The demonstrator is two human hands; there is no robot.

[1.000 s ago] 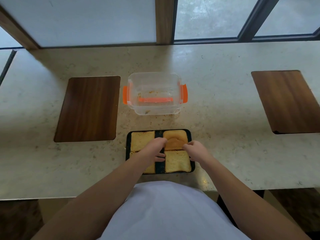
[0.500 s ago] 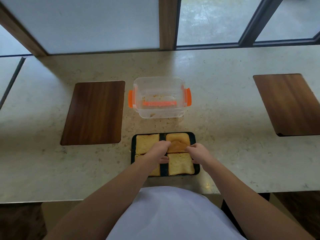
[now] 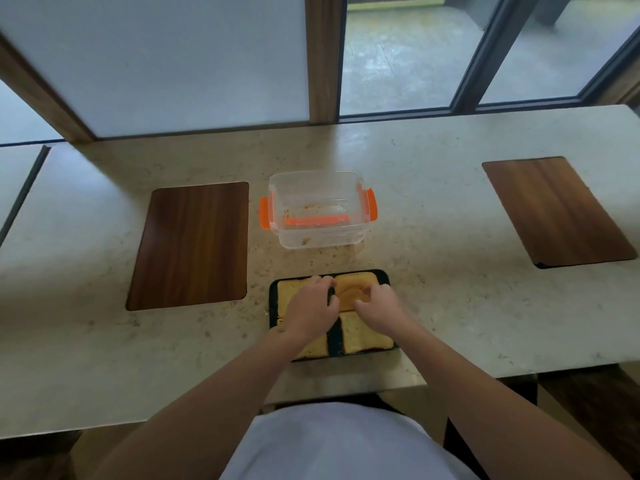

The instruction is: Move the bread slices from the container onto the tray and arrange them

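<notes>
A black tray [image 3: 272,301] lies near the counter's front edge with four toasted bread slices on it in two rows. My left hand [image 3: 308,308] covers much of the far left slice [image 3: 289,292] and the near left slice [image 3: 316,349], and its curled fingertips reach the left edge of the far right slice [image 3: 353,285]. From the other side, my right hand [image 3: 378,306] has its fingers bent onto that same slice. The near right slice [image 3: 363,338] lies flat below it. The clear container [image 3: 318,235] with orange latches stands behind the tray and holds only crumbs.
Two dark wooden boards are set into the pale stone counter [image 3: 450,306], one to the left [image 3: 190,247] and one at the far right [image 3: 557,211]. Crumbs lie scattered between the container and the tray. A window wall runs along the back.
Both hands have moved away from me, from the middle of the tray up to the far right slice. The slices and the container stay where they were.
</notes>
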